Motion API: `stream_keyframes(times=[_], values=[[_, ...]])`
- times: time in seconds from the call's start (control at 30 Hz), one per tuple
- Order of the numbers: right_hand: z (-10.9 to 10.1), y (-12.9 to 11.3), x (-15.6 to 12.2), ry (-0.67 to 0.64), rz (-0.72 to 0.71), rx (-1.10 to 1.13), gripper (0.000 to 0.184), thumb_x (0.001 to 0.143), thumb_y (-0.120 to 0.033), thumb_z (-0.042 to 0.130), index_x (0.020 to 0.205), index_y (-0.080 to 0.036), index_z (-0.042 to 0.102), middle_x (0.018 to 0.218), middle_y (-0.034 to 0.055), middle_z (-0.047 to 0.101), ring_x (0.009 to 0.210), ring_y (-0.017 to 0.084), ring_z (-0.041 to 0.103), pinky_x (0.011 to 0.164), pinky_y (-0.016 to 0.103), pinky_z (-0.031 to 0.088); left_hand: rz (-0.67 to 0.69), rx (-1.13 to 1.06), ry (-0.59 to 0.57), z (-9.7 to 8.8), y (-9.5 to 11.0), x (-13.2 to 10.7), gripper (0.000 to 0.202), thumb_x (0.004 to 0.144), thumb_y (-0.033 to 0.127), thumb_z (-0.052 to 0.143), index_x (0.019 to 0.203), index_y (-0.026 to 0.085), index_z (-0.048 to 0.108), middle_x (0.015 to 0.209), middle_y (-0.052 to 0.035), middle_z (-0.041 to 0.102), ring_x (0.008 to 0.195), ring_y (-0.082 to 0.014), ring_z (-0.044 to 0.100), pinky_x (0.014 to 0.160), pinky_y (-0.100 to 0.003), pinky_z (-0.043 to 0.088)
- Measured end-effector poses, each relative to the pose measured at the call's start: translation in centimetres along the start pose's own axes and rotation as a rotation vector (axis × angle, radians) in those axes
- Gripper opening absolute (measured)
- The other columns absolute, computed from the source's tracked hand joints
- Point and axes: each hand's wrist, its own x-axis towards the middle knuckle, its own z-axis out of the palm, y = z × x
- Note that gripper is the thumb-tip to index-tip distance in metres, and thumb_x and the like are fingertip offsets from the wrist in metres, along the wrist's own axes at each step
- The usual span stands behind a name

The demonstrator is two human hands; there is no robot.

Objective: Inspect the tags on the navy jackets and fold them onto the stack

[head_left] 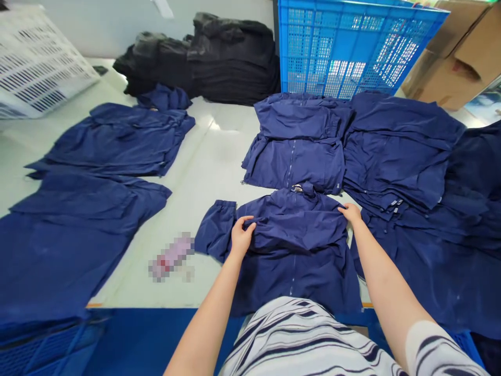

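A navy zip-front jacket [297, 245] lies on the pale table [211, 167] right in front of me, collar away from me. My left hand [241, 234] pinches the fabric at the jacket's left shoulder, fingers closed on the cloth. My right hand [351, 213] grips the fabric at the right shoulder edge. The left sleeve [215, 227] sticks out past my left hand.
Folded navy jackets [297, 141] lie just beyond, with a fanned stack [399, 151] to the right. More navy garments [94, 172] cover the left side. Black garments [211, 57] are piled at the back beside a blue crate [352, 47], a white crate [35, 62] and cardboard boxes [457, 52]. A blurred small object [172, 257] lies near my left hand.
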Motion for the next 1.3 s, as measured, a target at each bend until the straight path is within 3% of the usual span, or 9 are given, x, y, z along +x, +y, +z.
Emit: stream_keyframes(times=[0.13,0.3,0.43,0.53,0.63,0.73,0.83,1.07,1.3], values=[[-2.0,1.8,1.1,0.084,0.268,0.113,0.029,0.064,-0.045,0.073,0.056,-0.02,0.06,0.054,0.0009,0.058,0.062,0.021,0.06,0.061,0.033,0.049,-0.187,-0.032,0.049,-0.9,-0.7,2.4,0.032,0.069,0.039,0.066,0.091,0.016,0.069,0.088,-0.0055,0.07,0.085,-0.0208,0.064,0.083,-0.035,0.051],[-2.9,2.6,-0.5,0.167,0.24,0.321,0.022,0.071,-0.041,0.066,0.074,-0.019,0.066,0.065,0.0046,0.067,0.061,0.02,0.063,0.059,0.033,0.054,-0.355,0.224,-0.051,-0.5,-3.0,2.5,0.026,0.065,0.031,0.07,0.087,0.016,0.068,0.082,-0.0057,0.069,0.082,-0.0224,0.065,0.083,-0.037,0.051],[-2.7,2.7,-3.0,0.241,0.047,0.279,0.029,0.076,-0.032,0.052,0.093,-0.017,0.071,0.096,0.011,0.072,0.082,0.022,0.067,0.081,0.039,0.055,-0.277,0.265,0.06,-0.6,-3.6,1.2,0.028,0.077,0.033,0.059,0.1,0.018,0.065,0.09,-0.0062,0.07,0.088,-0.0213,0.065,0.085,-0.035,0.051],[-2.3,3.0,-4.1,0.225,-0.17,0.215,0.034,0.074,-0.027,0.052,0.099,-0.019,0.073,0.11,0.0123,0.068,0.101,0.025,0.064,0.094,0.043,0.05,-0.258,0.37,0.172,-1.5,-3.0,0.3,0.026,0.086,0.034,0.045,0.093,0.019,0.065,0.089,-0.0069,0.07,0.09,-0.0209,0.065,0.083,-0.033,0.05],[-1.7,3.2,-4.2,0.149,-0.292,0.179,0.03,0.071,-0.031,0.059,0.096,-0.02,0.074,0.119,0.0128,0.065,0.112,0.028,0.059,0.099,0.047,0.045,-0.331,0.544,0.083,-2.4,-1.7,-0.6,0.036,0.092,0.04,0.037,0.075,0.021,0.063,0.082,-0.009,0.07,0.086,-0.024,0.065,0.077,-0.034,0.048],[-1.6,3.2,-3.7,0.103,-0.324,0.164,0.021,0.072,-0.038,0.064,0.079,-0.021,0.075,0.112,0.0128,0.068,0.107,0.03,0.062,0.099,0.05,0.045,-0.399,0.633,-0.095,-2.9,-0.7,-1.7,0.031,0.084,0.048,0.053,0.069,0.022,0.06,0.075,-0.0069,0.069,0.077,-0.0246,0.066,0.07,-0.032,0.046],[-2.4,2.6,-3.0,0.13,-0.352,0.202,0.024,0.076,-0.043,0.062,0.076,-0.023,0.074,0.108,0.0111,0.071,0.106,0.03,0.063,0.1,0.05,0.044,-0.335,0.595,-0.16,-2.9,-0.5,-2.5,0.019,0.071,0.037,0.071,0.075,0.022,0.06,0.077,-0.0029,0.069,0.075,-0.0205,0.065,0.068,-0.028,0.045],[-4.5,0.5,-2.7,0.063,-0.39,0.368,0.03,0.08,-0.049,0.058,0.079,-0.023,0.073,0.102,0.0101,0.075,0.114,0.029,0.061,0.102,0.048,0.043,-0.155,0.438,-0.134,-1.6,-0.7,-3.6,0.021,0.069,0.022,0.066,0.089,0.022,0.057,0.075,0.0018,0.065,0.075,-0.0166,0.063,0.077,-0.029,0.047],[-6.8,2.4,-2.5,-0.085,-0.19,0.215,0.041,0.079,-0.056,0.051,0.071,-0.019,0.065,0.071,0.0055,0.068,0.07,0.02,0.059,0.071,0.033,0.047,0.109,0.274,0.105,-3.8,2.4,-2.9,0.004,0.083,0.022,0.048,0.085,0.023,0.052,0.091,-0.0046,0.057,0.091,-0.0198,0.057,0.087,-0.033,0.048]])
